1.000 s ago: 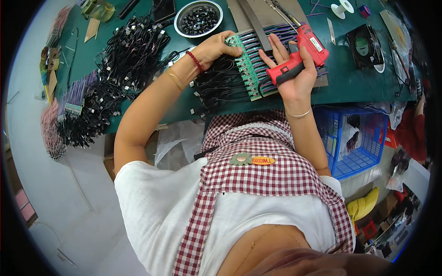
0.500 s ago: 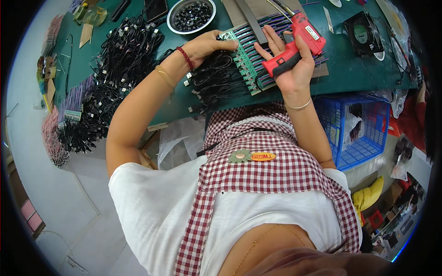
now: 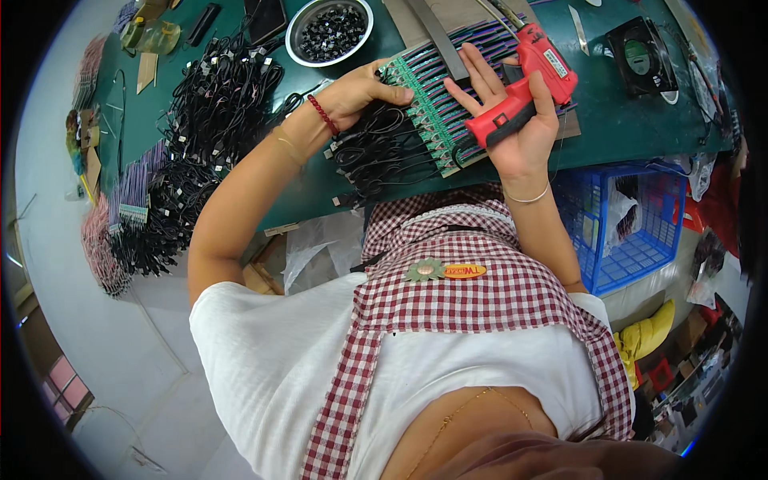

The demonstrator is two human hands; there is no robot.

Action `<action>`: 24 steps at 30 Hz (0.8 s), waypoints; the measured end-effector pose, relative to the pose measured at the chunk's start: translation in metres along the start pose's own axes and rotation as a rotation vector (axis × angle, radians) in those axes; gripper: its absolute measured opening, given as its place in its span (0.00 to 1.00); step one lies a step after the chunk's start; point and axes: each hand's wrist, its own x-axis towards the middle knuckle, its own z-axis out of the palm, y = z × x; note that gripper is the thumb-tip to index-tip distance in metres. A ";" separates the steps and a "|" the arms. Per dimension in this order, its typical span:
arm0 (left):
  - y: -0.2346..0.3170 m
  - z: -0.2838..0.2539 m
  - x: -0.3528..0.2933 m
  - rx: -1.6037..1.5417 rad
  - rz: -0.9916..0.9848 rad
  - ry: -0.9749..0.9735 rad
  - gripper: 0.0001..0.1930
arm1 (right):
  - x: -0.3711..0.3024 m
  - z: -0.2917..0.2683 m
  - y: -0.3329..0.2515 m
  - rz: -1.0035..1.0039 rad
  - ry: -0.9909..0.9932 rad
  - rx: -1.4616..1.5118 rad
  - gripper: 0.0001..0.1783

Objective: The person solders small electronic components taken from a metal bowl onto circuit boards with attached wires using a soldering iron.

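A row of green circuit boards (image 3: 428, 120) lies across the table, with black cables (image 3: 384, 156) on its left and purple and dark wires (image 3: 472, 56) on its right. My left hand (image 3: 360, 94) is closed at the upper left end of the row, thumb pressed on top, other fingers partly hidden. In my right hand (image 3: 516, 140) rests a red soldering gun (image 3: 548, 68) with a black-and-red handle, held in the palm by the thumb while several fingers stretch over the wires. A flat metal bar (image 3: 440, 40) lies across the wires, close to those fingertips.
A metal bowl (image 3: 291, 36) of small black parts stands beyond my left hand. Heaped black cables (image 3: 212, 104) cover the left of the green table (image 3: 592, 128). A black fan-like device (image 3: 640, 58) sits at right. Below the edge stands a blue crate (image 3: 636, 276).
The view has shifted slightly. The right hand and soldering gun have moved a little right and down; the left hand stays at the boards' upper end.
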 end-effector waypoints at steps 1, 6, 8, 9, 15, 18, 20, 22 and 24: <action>-0.002 -0.001 0.000 -0.005 0.019 -0.017 0.26 | -0.001 -0.001 0.001 0.001 -0.010 0.026 0.14; 0.000 0.002 -0.003 -0.039 0.046 -0.034 0.25 | -0.002 0.002 0.001 -0.013 -0.006 0.059 0.15; 0.002 0.003 -0.005 -0.138 0.006 -0.029 0.25 | -0.002 0.002 0.000 -0.014 0.012 0.050 0.15; 0.005 0.003 -0.006 -0.135 0.003 -0.035 0.25 | -0.002 0.003 0.001 -0.022 0.014 0.051 0.15; 0.004 0.025 -0.006 -0.082 -0.164 0.117 0.16 | -0.010 0.004 -0.001 -0.052 0.027 -0.108 0.14; 0.009 0.031 -0.001 0.040 -0.228 0.239 0.12 | -0.011 0.005 -0.003 -0.048 0.017 -0.102 0.14; 0.015 0.031 0.002 0.135 -0.291 0.284 0.11 | -0.010 0.005 -0.002 -0.048 0.022 -0.111 0.14; 0.022 0.039 0.001 0.155 -0.343 0.350 0.11 | -0.009 0.004 0.000 -0.043 0.026 -0.121 0.14; 0.032 0.044 0.001 0.183 -0.345 0.399 0.11 | -0.007 0.003 0.004 -0.051 0.029 -0.129 0.14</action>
